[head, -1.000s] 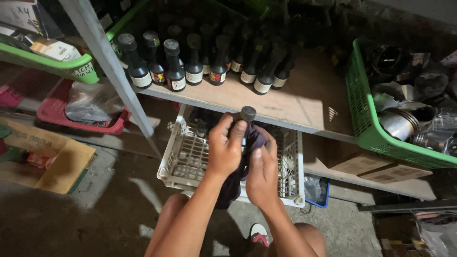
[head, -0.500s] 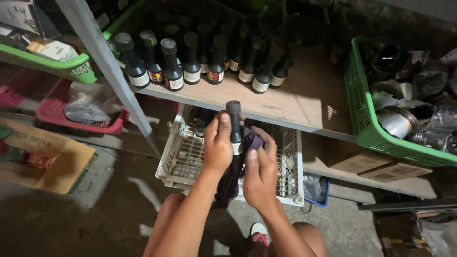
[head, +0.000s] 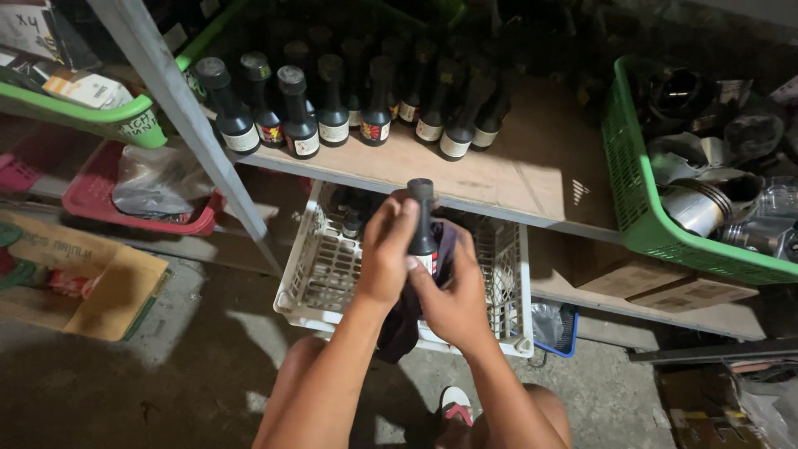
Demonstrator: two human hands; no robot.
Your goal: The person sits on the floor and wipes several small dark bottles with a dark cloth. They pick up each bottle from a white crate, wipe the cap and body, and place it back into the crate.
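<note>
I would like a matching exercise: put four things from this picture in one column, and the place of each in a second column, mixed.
Things:
1. dark bottle
2. white crate
3. green basket
4. cardboard box

Places:
A. on the floor at the left
B. on the wooden shelf at the right
C. in both hands
D. under the wooden shelf, behind the hands

Pairs: 1-C, 2-D, 3-B, 4-A

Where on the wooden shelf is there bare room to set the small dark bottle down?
The wooden shelf is bare between the cluster of dark bottles and the green basket, with a narrow strip along its front edge. The left and back are crowded with bottles. Both hands, left and right, hold the small dark bottle and a dark cloth over the white crate.
</note>
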